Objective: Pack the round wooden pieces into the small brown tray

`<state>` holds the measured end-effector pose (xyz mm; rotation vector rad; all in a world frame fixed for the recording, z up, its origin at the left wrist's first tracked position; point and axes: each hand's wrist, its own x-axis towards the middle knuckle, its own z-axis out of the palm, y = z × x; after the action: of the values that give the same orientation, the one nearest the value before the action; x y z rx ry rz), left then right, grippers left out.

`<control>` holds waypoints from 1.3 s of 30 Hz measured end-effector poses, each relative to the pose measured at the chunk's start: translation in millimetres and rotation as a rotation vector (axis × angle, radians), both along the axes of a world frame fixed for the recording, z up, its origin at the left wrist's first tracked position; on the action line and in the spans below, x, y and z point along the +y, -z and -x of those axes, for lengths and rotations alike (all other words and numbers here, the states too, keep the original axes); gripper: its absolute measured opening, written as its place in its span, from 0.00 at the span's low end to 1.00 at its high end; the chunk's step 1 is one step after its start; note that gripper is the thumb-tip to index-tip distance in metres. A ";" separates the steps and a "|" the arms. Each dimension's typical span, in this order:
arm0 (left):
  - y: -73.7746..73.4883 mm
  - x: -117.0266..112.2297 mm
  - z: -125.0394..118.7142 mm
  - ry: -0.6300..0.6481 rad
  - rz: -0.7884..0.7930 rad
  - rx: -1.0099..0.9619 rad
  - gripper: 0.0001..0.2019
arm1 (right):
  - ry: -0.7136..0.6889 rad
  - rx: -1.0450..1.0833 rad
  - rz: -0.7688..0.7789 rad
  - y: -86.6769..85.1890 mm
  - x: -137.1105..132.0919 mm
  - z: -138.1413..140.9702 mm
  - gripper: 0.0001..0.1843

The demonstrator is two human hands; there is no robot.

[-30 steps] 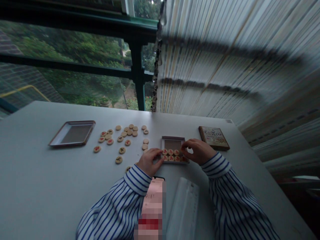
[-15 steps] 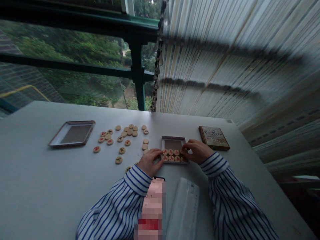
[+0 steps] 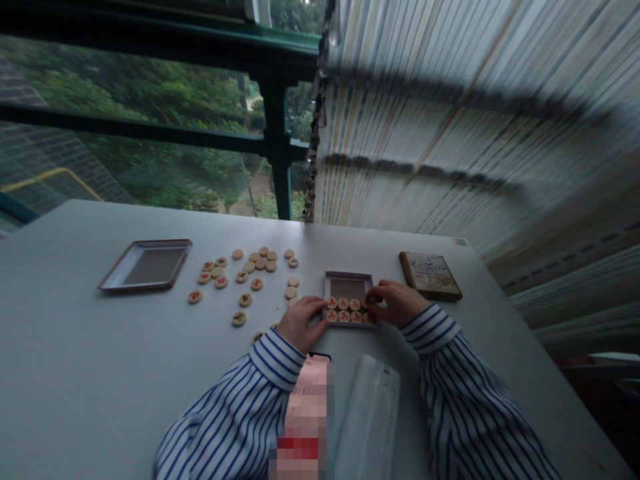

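Observation:
A small box (image 3: 348,288) lies on the table with two rows of round wooden Chinese chess pieces (image 3: 355,305) along its near side. Red characters face up on them. My left hand (image 3: 301,325) is closed at the box's left edge, thumb and fingers holding its near left corner. At the right end of the upper row, my right hand (image 3: 399,302) pinches a chess piece (image 3: 366,305), mostly covered by the fingertips. The box's far part shows its bare floor.
Loose chess pieces (image 3: 261,265), some blank side up, are scattered to the left. Beyond them lies a tray-like lid (image 3: 180,259). A decorated box (image 3: 431,275) sits at the right. A phone (image 3: 313,380) and a clear plastic case (image 3: 370,407) lie nearest me.

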<state>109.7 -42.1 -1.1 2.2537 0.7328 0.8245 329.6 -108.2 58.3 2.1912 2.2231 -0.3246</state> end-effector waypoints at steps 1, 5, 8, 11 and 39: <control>0.1 -0.1 0.1 -0.001 0.001 -0.004 0.14 | 0.000 0.000 0.003 0.1 0.1 -0.4 0.14; 0.9 0.0 0.4 0.003 0.008 -0.019 0.13 | 0.004 0.008 -0.001 0.0 -0.3 -1.1 0.15; 1.6 0.7 0.5 0.012 -0.007 -0.014 0.14 | 0.010 0.017 0.000 -0.3 -0.7 -0.8 0.16; 1.7 1.3 0.4 0.022 -0.022 -0.015 0.14 | -0.002 0.023 0.013 -0.5 -0.4 -0.6 0.14; -1.7 1.1 0.4 0.026 -0.012 -0.014 0.13 | -0.037 0.030 0.058 -4.4 -0.8 -0.7 0.12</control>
<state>109.4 -41.1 0.6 2.2608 0.6925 0.8337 330.2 -109.0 62.8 2.1275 2.2359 -0.4186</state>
